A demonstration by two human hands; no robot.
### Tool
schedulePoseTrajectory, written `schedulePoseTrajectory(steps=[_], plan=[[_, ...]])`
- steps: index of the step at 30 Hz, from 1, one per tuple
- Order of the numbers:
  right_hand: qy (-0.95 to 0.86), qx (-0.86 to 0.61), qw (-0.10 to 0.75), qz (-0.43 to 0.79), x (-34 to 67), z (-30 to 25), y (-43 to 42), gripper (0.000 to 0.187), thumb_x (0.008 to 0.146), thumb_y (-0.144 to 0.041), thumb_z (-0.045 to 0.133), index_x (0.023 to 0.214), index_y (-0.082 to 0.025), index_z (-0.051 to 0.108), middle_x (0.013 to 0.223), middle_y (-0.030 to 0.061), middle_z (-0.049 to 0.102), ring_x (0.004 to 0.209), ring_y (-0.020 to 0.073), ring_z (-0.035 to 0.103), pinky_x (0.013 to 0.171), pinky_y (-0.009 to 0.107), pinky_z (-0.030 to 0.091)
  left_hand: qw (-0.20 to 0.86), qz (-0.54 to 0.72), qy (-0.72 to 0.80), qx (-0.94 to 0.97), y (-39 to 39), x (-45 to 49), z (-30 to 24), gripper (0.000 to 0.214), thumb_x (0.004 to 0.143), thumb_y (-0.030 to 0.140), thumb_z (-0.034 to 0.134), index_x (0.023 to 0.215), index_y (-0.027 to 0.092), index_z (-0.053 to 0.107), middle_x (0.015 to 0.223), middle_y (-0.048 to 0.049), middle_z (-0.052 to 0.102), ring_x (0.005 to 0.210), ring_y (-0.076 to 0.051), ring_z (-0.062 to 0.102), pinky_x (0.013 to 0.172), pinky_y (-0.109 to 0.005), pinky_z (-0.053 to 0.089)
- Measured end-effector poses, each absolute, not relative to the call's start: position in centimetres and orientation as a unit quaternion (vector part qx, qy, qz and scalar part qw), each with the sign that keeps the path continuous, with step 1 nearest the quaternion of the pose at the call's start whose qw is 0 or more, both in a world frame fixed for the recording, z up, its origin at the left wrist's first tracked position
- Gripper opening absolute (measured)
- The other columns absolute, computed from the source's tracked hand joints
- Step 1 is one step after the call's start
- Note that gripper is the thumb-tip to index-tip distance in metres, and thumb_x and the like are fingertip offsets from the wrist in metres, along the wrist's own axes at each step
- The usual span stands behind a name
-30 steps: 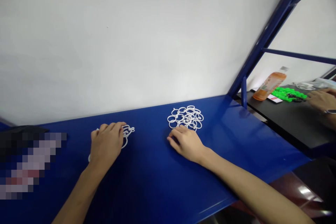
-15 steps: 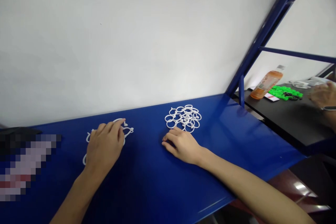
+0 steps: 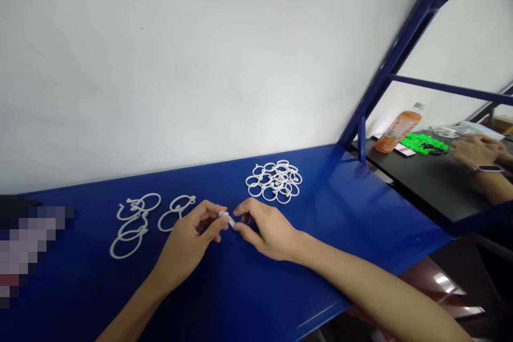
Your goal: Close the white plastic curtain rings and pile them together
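Observation:
Between the fingertips of my left hand (image 3: 188, 240), closed on it, is a small white plastic ring (image 3: 228, 218), seen nearly edge-on. My right hand (image 3: 266, 227) is curled on the other side, with its thumb and forefinger at the ring's right edge. Just behind my right hand lies a pile of white rings (image 3: 276, 181) with small knobs. To the left of my left hand is a looser group of white rings (image 3: 126, 248), some overlapping. A few more rings (image 3: 168, 220) lie partly behind the left hand.
The blue tabletop (image 3: 240, 288) runs along a white wall. A blue metal frame (image 3: 374, 91) rises at the right. Beyond it, a black table (image 3: 417, 181) bears an orange drink bottle (image 3: 398, 131) and green pieces (image 3: 425, 143), beside another person's hands (image 3: 476, 152). A blurred-out item (image 3: 32, 246) lies far left.
My left hand has come right from over the left rings, uncovering them, and now holds one ring. My right hand has shifted slightly left to meet it.

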State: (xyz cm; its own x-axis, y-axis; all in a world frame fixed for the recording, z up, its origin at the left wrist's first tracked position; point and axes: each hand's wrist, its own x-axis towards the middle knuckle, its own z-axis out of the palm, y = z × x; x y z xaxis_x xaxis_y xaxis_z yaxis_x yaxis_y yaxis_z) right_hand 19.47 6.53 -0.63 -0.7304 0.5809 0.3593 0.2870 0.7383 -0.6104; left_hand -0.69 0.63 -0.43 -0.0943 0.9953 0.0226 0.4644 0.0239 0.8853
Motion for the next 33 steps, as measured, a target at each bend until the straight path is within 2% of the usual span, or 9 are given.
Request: schedulePoseTrajectory(steps=[3, 5, 10, 16, 21, 27, 30, 33], plan=[[-0.882, -0.227, 0.287, 0.297, 19.4, -0.8, 6.4, 0.018, 0.097, -0.034, 0.059, 0.107, -0.019, 0.054, 0.094, 0.0043, 0.068, 0.078, 0.0149, 0.066, 0.07, 0.026, 0.053, 0.339, 0.399, 0.639, 0.563, 0.9, -0.9, -0.6, 0.04, 0.084, 0.061, 0.06, 0.088, 0.021, 0.061, 0.062, 0.0033, 0.063, 0.053, -0.013, 0.059, 0.053, -0.026, 0.046], [-0.874, -0.231, 0.305, 0.299, 19.3, -1.0, 6.5, 0.015, 0.098, -0.031, 0.055, 0.107, -0.019, 0.055, 0.089, 0.0035, 0.069, 0.072, 0.014, 0.065, 0.066, 0.025, 0.052, 0.346, 0.4, 0.633, 0.566, 0.9, -0.9, -0.6, 0.04, 0.083, 0.062, 0.06, 0.084, 0.021, 0.06, 0.06, 0.0039, 0.06, 0.052, -0.013, 0.057, 0.052, -0.025, 0.045], [-0.868, -0.2, 0.335, 0.308, 19.5, -1.2, 6.9, 0.015, 0.101, -0.024, 0.049, 0.109, -0.018, 0.06, 0.098, 0.0062, 0.071, 0.083, 0.014, 0.068, 0.074, 0.025, 0.053, 0.351, 0.411, 0.615, 0.574, 0.8, -1.1, -0.5, 0.034, 0.082, 0.055, 0.064, 0.089, 0.023, 0.06, 0.065, 0.0037, 0.062, 0.058, -0.013, 0.059, 0.056, -0.025, 0.048], [-0.845, -0.205, 0.302, 0.391, 19.5, -1.2, 6.9, 0.009, 0.097, -0.021, 0.054, 0.096, -0.017, 0.062, 0.071, -0.0017, 0.064, 0.061, 0.0104, 0.06, 0.061, 0.021, 0.047, 0.327, 0.41, 0.604, 0.6, 1.0, -1.3, -1.2, 0.031, 0.082, 0.054, 0.063, 0.085, 0.023, 0.065, 0.071, 0.0016, 0.065, 0.064, -0.014, 0.059, 0.059, -0.025, 0.047], [-0.822, -0.183, 0.286, 0.458, 19.6, -0.5, 6.7, 0.01, 0.098, -0.022, 0.054, 0.099, -0.017, 0.062, 0.073, -0.0011, 0.067, 0.061, 0.0098, 0.062, 0.06, 0.02, 0.049, 0.285, 0.406, 0.594, 0.633, 0.8, -1.1, -1.1, 0.036, 0.084, 0.057, 0.06, 0.073, 0.023, 0.066, 0.068, 0.0011, 0.065, 0.063, -0.015, 0.056, 0.062, -0.026, 0.045], [-0.829, -0.173, 0.27, 0.458, 19.7, -0.2, 6.3, 0.013, 0.1, -0.026, 0.053, 0.094, -0.018, 0.062, 0.074, -0.0014, 0.067, 0.061, 0.0091, 0.062, 0.059, 0.02, 0.049, 0.266, 0.412, 0.577, 0.653, 0.3, -0.7, -1.5, 0.045, 0.089, 0.06, 0.052, 0.066, 0.023, 0.061, 0.066, 0.0009, 0.063, 0.059, -0.014, 0.053, 0.06, -0.025, 0.045], [-0.844, -0.185, 0.274, 0.423, 19.4, -0.8, 6.3, 0.011, 0.1, -0.023, 0.052, 0.097, -0.018, 0.061, 0.077, -0.0007, 0.068, 0.065, 0.0101, 0.064, 0.062, 0.02, 0.05, 0.241, 0.391, 0.59, 0.664, 0.5, -0.6, -1.6, 0.042, 0.092, 0.055, 0.048, 0.069, 0.024, 0.062, 0.066, 0.0019, 0.064, 0.059, -0.014, 0.055, 0.06, -0.025, 0.045], [-0.877, -0.209, 0.281, 0.328, 19.3, -1.3, 7.0, 0.011, 0.1, -0.021, 0.051, 0.101, -0.018, 0.061, 0.09, 0.0034, 0.069, 0.079, 0.0134, 0.066, 0.073, 0.025, 0.053, 0.182, 0.359, 0.606, 0.686, 1.2, -1.1, -1.7, 0.034, 0.092, 0.053, 0.049, 0.083, 0.025, 0.067, 0.079, 0.0007, 0.07, 0.071, -0.017, 0.062, 0.069, -0.028, 0.05]])
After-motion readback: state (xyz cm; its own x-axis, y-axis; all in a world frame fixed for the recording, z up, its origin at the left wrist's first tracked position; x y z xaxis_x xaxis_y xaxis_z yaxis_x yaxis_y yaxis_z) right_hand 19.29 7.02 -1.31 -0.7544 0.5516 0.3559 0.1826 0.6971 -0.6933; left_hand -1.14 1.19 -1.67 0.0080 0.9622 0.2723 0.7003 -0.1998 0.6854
